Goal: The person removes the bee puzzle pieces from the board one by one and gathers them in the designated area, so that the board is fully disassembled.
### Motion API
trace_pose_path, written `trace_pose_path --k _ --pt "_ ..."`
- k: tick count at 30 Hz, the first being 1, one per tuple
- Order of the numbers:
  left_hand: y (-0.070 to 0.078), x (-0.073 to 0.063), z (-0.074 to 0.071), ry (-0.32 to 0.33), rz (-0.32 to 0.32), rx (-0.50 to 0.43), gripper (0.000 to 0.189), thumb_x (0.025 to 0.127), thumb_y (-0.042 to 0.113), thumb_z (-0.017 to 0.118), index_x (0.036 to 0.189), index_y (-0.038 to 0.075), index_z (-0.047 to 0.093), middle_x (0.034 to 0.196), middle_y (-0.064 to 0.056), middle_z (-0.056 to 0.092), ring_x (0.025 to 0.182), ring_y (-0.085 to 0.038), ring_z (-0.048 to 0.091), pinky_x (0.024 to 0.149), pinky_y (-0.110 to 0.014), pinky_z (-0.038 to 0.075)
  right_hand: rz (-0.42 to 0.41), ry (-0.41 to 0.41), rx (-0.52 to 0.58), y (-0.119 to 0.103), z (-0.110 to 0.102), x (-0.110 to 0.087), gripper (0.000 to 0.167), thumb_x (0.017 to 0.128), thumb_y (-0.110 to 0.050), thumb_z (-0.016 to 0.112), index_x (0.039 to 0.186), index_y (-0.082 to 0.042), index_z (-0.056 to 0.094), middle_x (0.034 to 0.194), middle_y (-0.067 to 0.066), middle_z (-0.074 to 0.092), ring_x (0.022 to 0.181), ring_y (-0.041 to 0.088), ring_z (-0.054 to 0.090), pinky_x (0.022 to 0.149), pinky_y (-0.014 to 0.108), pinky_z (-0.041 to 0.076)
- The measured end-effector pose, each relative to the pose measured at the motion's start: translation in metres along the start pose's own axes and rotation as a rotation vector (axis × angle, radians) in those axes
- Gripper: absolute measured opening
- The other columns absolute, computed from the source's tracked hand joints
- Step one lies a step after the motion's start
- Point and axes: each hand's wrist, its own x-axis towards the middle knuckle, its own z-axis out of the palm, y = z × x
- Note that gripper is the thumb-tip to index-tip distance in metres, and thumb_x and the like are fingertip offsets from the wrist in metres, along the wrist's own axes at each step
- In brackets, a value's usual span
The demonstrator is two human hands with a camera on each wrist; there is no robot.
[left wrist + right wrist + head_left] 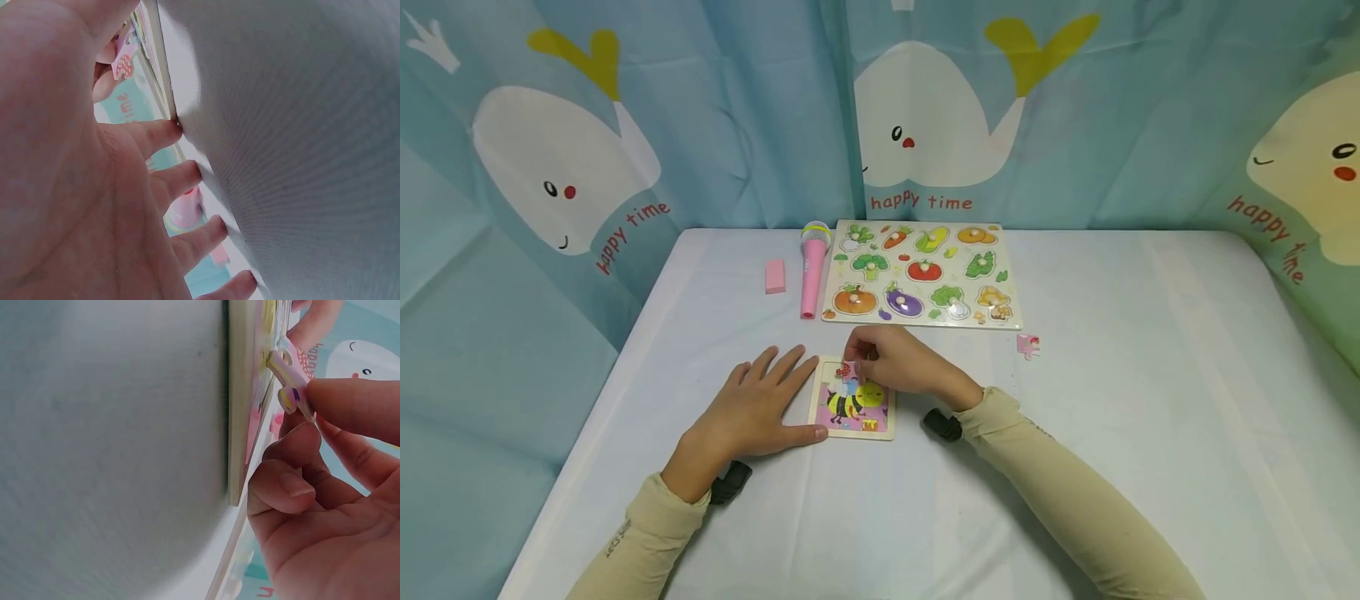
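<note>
1. Right hand (895, 360) pinches a printed jigsaw piece (296, 381) between thumb and finger, bee puzzle (865, 435) just beneath.
2. The piece looks light, stiff, perhaps slick; grip opposite edges.
3. Left hand (756, 410), fingers spread, grasps nothing, touching the puzzle's nearest side.

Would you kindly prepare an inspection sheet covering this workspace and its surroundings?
Surface: pale-covered table, slightly creased.
Job's things: wooden-framed bee puzzle; held piece at its far side; loose piece lying off to the right.
Clutter: pink microphone, pink block and vegetable board, beyond the bee puzzle.
Hands: left hand touches the bee puzzle's left side; right hand pinches the held piece.
Cables: nothing seen.
Surroundings: blue whale-print curtain.
</note>
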Motion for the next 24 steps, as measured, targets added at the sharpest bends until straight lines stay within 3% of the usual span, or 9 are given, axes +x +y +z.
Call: trace_pose_path --k 9,24 --pt "0.001 -0.001 -0.002 -0.008 0.0 -0.014 0.101 0.092 0.07 0.071 0.168 0.012 0.036 0.174 -0.016 0.029 0.156 -0.049 0.023 0.118 -0.072 0.027 0.038 0.042 0.064 0.001 -0.009 -0.01 0.008 0.099 0.002 0.066 0.102 -0.003 0.071 0.088 0.003 0.066 0.077 0.016 0.061 0.071 0.029 0.052" --pt "0.004 -0.003 -0.003 -0.029 -0.013 -0.048 0.102 0.092 0.067 0.072 0.169 0.011 0.035 0.174 -0.016 0.027 0.157 -0.049 0.021 0.119 -0.072 0.024 0.086 0.152 0.112 0.023 -0.04 -0.049 0.011 0.097 0.004 0.065 0.101 -0.002 0.073 0.089 0.005 0.069 0.083 0.021 0.059 0.075 0.034 0.049"
